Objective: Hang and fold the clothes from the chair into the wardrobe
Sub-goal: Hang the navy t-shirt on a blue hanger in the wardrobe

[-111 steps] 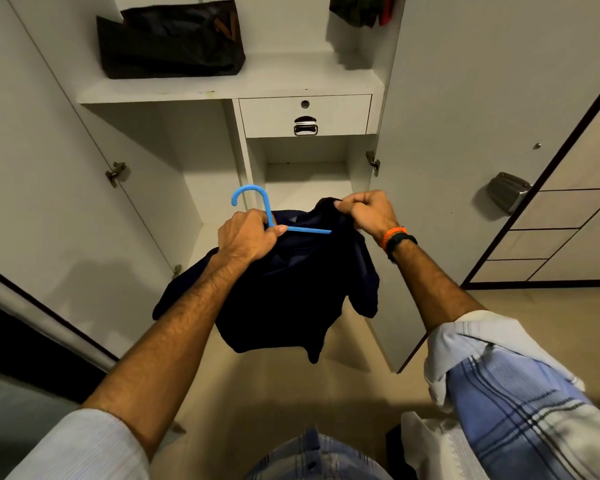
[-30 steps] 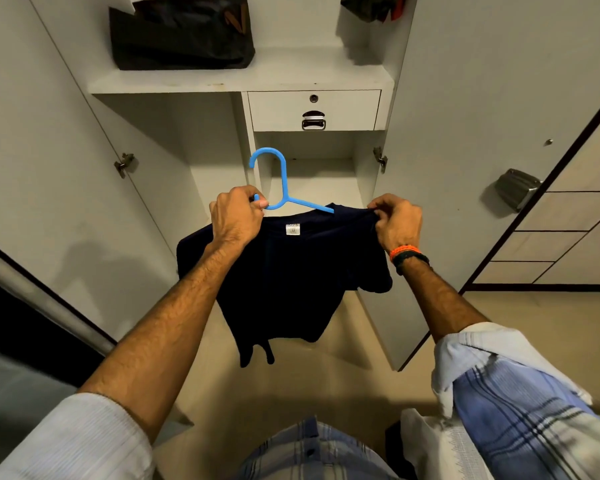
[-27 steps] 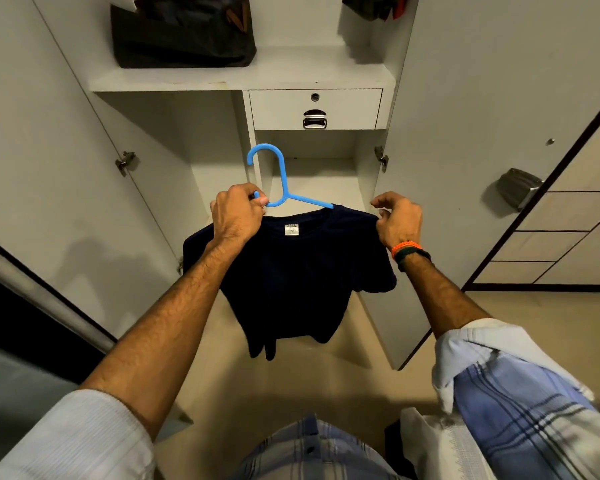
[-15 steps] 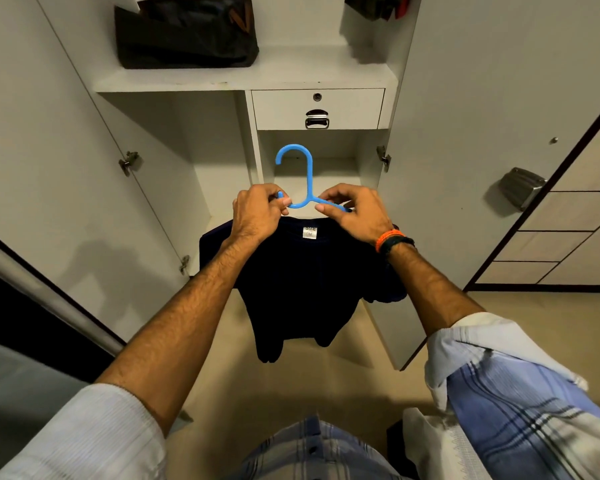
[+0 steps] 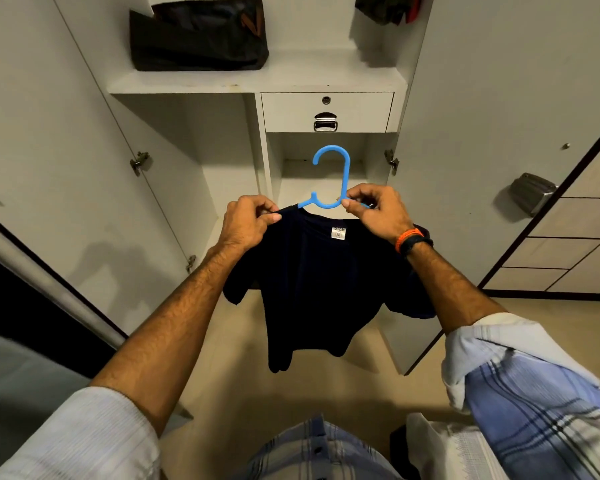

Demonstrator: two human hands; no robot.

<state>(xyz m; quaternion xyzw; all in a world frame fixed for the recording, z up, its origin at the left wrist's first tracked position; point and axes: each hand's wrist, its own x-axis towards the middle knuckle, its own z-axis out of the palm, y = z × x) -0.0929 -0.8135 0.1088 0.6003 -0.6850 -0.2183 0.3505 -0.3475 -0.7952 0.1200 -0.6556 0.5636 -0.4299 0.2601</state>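
Dim warm indoor light, soft shadows on doors, wide-angle edge bending, seemingly sharp

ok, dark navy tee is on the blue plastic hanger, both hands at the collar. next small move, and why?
Probably lift the blue plastic hanger toward the wardrobe's hanging space: the dark navy T-shirt already drapes evenly, left hand and right hand pinch its shoulders, hook free and upright. No rail is in view.

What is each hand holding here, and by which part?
Left hand pinches the dark T-shirt at its left shoulder, by the collar; right hand pinches the blue hanger beside its neck.
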